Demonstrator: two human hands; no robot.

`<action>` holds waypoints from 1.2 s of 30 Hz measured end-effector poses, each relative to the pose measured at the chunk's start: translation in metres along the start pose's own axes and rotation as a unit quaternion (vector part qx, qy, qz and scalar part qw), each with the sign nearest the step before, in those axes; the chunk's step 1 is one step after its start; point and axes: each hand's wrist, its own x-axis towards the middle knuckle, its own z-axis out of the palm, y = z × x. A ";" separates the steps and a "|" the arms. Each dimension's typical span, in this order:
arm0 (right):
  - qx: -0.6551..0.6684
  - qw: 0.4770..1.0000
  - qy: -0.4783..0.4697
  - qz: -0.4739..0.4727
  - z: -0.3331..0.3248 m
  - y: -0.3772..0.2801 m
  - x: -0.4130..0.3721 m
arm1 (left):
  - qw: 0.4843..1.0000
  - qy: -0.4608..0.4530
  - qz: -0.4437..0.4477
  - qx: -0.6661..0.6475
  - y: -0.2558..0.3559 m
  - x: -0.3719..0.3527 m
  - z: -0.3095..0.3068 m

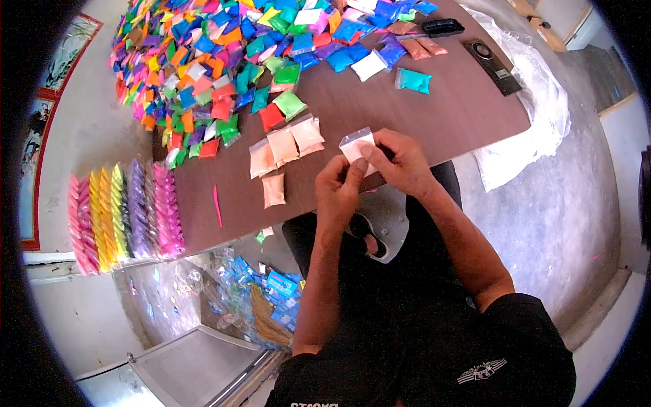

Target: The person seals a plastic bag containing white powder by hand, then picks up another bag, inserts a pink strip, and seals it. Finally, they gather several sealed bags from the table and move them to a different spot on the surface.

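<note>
Both hands meet at the table's front edge around a small pale pink packet [356, 146] with a clear top edge. My left hand [337, 188] pinches its lower left side, thumb on the front. On its right side, my right hand [401, 161] has thumb and fingers closed on it. Just left of the hands, several peach packets [281, 144] lie side by side on the brown table [475, 102], with a single peach packet [274, 190] below them. A red packet [272, 117] and a light green packet [290, 104] lie behind the row.
A large heap of coloured packets [203, 61] covers the back left. Bundled strips of packets [125, 214] hang over the left edge, near a thin pink strip [218, 205]. A black object [491, 66] and white plastic sheeting [536, 102] are at the right.
</note>
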 end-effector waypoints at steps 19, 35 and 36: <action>0.000 1.000 -0.031 0.005 0.000 -0.003 -0.001 | 0.995 0.005 -0.038 -0.095 0.007 0.000 -0.001; 0.053 0.998 -0.021 0.012 -0.002 -0.001 -0.001 | 0.996 -0.023 -0.020 -0.084 0.001 0.000 0.000; 0.053 0.998 -0.020 0.012 -0.002 0.000 -0.001 | 0.996 -0.023 -0.021 -0.084 0.002 0.000 0.000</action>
